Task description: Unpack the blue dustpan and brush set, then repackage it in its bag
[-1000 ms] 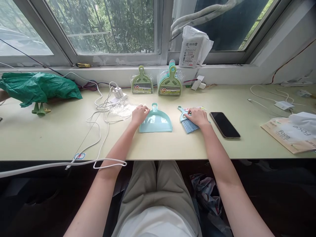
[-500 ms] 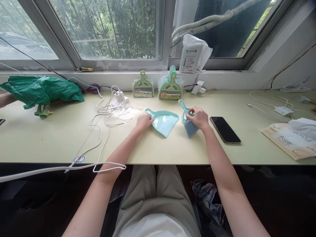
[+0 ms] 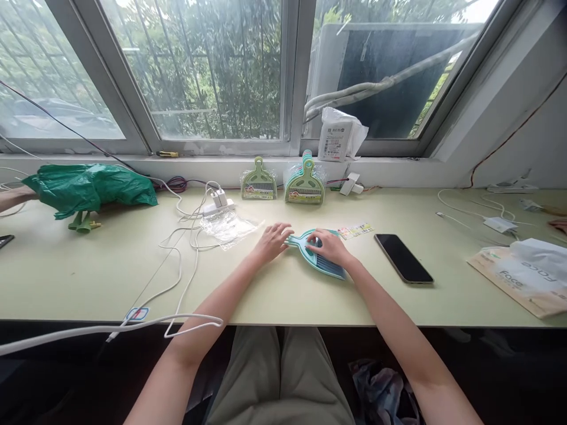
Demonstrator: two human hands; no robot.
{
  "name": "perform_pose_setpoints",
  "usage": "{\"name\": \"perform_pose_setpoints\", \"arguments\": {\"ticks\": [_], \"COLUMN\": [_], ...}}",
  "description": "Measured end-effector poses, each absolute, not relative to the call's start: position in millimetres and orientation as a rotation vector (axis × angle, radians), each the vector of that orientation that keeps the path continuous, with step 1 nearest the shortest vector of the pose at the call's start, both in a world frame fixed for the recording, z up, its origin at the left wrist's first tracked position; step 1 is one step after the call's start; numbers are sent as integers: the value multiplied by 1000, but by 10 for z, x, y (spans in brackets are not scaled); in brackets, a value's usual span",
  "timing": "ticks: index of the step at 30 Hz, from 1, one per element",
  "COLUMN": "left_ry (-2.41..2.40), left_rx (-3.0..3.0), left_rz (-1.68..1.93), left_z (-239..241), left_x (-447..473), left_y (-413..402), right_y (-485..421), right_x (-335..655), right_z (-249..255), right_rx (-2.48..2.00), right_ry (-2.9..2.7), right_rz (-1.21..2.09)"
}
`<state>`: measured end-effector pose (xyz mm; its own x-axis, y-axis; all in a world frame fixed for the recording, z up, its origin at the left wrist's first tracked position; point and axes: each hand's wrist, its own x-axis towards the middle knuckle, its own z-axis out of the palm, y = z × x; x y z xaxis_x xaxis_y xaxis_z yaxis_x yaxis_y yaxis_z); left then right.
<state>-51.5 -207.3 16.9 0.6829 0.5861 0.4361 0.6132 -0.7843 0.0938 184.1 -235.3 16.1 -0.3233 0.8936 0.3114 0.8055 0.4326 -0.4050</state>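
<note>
A small teal dustpan [image 3: 325,267] lies on the pale desk [image 3: 287,295], its handle pointing left. A blue-bristled brush sits inside it, mostly hidden under my right hand [image 3: 330,247], which presses on it. My left hand [image 3: 273,239] grips the dustpan's handle end. A clear plastic wrapper [image 3: 228,225] lies just left of my hands. A printed paper label [image 3: 357,230] lies just right of them.
Two packaged green dustpan sets [image 3: 305,184] lean on the wall under the window. A black phone [image 3: 403,258] lies to the right, a tissue pack [image 3: 527,277] farther right. White cables [image 3: 177,260] and a green bag [image 3: 88,188] are to the left, with another person's hand [image 3: 11,198] at the edge.
The brush has moved left into the dustpan. My hands have come together over the pair, and the dustpan now lies with its handle pointing left. The camera has tilted up.
</note>
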Motion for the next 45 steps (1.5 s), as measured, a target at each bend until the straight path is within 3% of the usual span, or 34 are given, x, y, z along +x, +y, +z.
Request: {"name": "perform_pose_setpoints", "arguments": {"ticks": [4,13,32,36,41,43,45], "left_ry": [-870,-638,-755,-830,-1310,-1543,-1718], "left_rx": [-2884,-2608,-2701,-2737,-2586,-2818,-3358], "left_rz": [-553,-607,-561,-823,-1766,-2092,-2041], "left_z": [77,45,-72,16,180,207,201], "left_x": [-557,-522,-507,-498,-422,-370,-317], "left_y": [-2017,-2076,-2009,-2070,-2136,-2143,-2161], "right_y": [-2321,-2226,-2284,-2321,-2331,-2351,-2377], "right_x": [1841,1895,1865,1840,1746,1674,1598], "right_z": [133,54,91,147,188,195,195], "right_rx": [-1334,-1222,-1307,-1338,-1451,-1505,-1550], "right_ry": [-2180,-2078,-2160,-2132,-1830,-1665,-1562], "right_rz": [389,589,479,391,224,136,84]}}
